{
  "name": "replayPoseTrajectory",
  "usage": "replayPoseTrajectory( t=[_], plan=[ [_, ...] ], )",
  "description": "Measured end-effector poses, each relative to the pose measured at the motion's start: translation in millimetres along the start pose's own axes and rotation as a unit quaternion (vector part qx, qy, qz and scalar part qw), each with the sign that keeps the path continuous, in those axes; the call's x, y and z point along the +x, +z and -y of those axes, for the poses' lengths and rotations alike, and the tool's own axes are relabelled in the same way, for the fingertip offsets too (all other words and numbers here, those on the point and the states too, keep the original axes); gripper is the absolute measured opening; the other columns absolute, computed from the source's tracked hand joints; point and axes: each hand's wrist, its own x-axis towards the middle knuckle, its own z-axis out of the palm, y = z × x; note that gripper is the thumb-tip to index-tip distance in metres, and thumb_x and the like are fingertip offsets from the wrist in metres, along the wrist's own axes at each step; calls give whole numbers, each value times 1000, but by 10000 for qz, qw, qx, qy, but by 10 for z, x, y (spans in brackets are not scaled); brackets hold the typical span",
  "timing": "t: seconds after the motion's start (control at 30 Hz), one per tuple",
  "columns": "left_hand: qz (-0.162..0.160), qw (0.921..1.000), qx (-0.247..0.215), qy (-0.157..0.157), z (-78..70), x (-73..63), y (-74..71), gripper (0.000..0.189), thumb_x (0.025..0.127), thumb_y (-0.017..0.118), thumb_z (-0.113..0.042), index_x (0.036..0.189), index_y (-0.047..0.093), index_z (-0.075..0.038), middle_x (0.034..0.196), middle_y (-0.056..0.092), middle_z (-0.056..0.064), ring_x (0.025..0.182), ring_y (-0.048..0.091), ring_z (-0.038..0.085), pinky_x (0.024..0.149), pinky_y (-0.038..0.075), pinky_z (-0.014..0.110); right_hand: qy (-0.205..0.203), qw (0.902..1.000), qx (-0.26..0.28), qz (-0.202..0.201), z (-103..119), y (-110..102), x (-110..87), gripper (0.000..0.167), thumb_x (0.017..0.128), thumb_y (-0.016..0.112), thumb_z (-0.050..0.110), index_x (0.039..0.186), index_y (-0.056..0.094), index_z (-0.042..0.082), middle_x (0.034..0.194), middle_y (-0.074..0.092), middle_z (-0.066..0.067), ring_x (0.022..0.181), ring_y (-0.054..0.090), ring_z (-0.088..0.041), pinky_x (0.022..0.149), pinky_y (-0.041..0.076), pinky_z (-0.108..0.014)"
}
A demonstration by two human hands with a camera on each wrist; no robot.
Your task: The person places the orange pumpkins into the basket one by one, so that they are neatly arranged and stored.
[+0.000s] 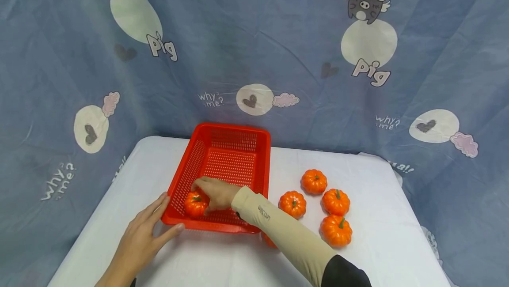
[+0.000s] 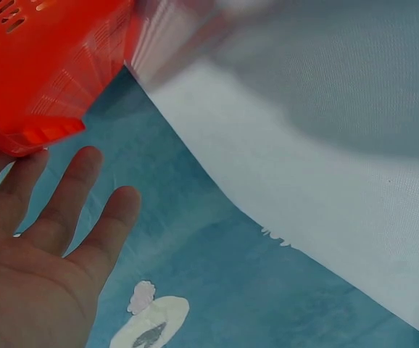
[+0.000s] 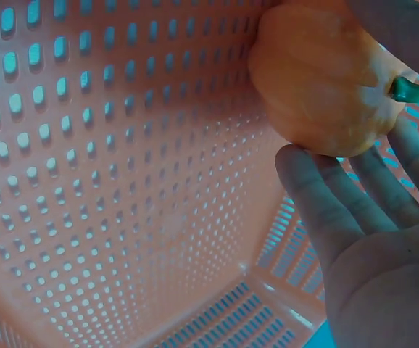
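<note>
Your left grip (image 1: 141, 236), fingers straight and spread, touches the near-left corner of the red basket (image 1: 230, 163). Your right grip (image 1: 218, 194) is curled round a pumpkin (image 1: 193, 205) inside that corner. Right of the basket, other pumpkins (image 1: 336, 232) sit on the white counter (image 1: 389, 220); behind it hangs a blue cloth (image 1: 254, 39).

L hand (image 1: 137, 239), approx. 7–8 o'clock in the head view, has its L fingers (image 2: 72, 199) straight & spread, pointing approx. 1 o'clock, L thumb (image 1: 172, 235) out toward 2; in the L wrist cam the L palm (image 2: 32, 290) sits at 8 o'clock, facing the lens. R forearm (image 1: 286, 234) (beige sleeve, black nearer the elbow) slants from 5 o'clock toward 10. R hand (image 1: 218, 193), approx. 7, back up, grips; R wrist cam: R palm (image 3: 383, 283) at 4, R thumb (image 3: 405, 36) opposing from 2.
</note>
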Motion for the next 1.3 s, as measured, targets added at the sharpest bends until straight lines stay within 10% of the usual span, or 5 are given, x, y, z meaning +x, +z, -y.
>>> replayPoseTrajectory(
  t=[0.77, 1.3],
  plan=[
    [89, 9999, -46, -98, -15, 11, 23, 96, 82, 76, -61, 154, 43, -8, 160, 40, 8, 134, 45, 42, 99, 41, 71, -31, 9997, 237, 21, -67, -96, -91, 82, 79, 90, 28, 149, 46, 30, 150, 44, 10, 133, 44, -5, 107, 44, -26],
    [112, 9997, 88, -179, -19, 23, 5, 99, 81, 75, -64, 156, 40, -9, 160, 40, 10, 133, 45, 42, 98, 41, 72, -429, 9926, 781, -823, -150, -485, -730, 89, 83, 86, 31, 157, 36, 25, 158, 37, 6, 147, 31, -16, 115, 38, -35]
  ],
)
